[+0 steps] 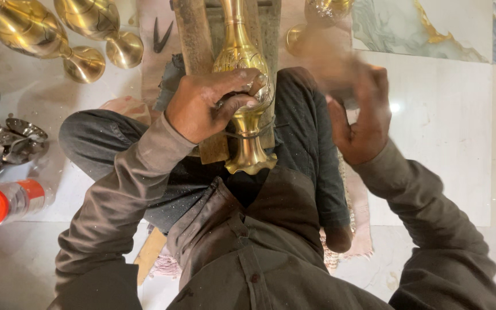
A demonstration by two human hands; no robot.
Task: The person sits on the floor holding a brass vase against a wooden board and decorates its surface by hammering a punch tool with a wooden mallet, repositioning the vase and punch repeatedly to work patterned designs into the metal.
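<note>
Head view, looking down on me seated cross-legged on a pale marble floor [449,143]. Lying across my lap on a long wooden board [193,34] is a tall brass vase [242,54], neck pointing away, flared foot toward my belly. It looks heavy, rigid and polished, so likely slippery; the narrow waist above the foot seems the surest place to hold it. My left hand [210,103] is curled there over the lower belly, fingers closed around the vase, a thin wire looped just beneath. My right hand [363,109] is raised beside it and blurred; I cannot tell whether it is open or grips anything. Two more brass vases [58,34] lie upper left. A small orange-capped can [4,202] lies at the left edge.
</note>
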